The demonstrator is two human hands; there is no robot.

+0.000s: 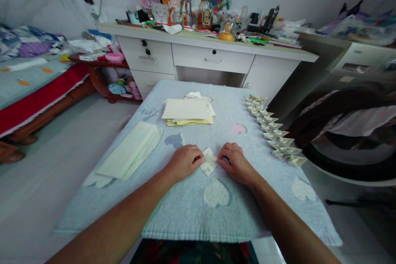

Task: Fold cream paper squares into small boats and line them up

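Note:
A small folded paper square (209, 162), turned like a diamond, lies on the cloth-covered table (192, 206). My left hand (186, 161) pinches its left corner between thumb and fingers. On the opposite side, my right hand (236, 162) has its curled fingertips closed on the right corner. Beyond my hands sits a stack of cream and yellow paper (185, 109). To the left lies a pile of folded pale green sheets (130, 151). A row of several folded paper boats (275, 132) runs along the table's right side.
Behind the table stands a white desk (213, 55) crowded with jars, bags and small items. A front-loading washing machine (355, 70) with its door open is at the right. A bed (40, 74) and a low wooden shelf (102, 78) are at the left.

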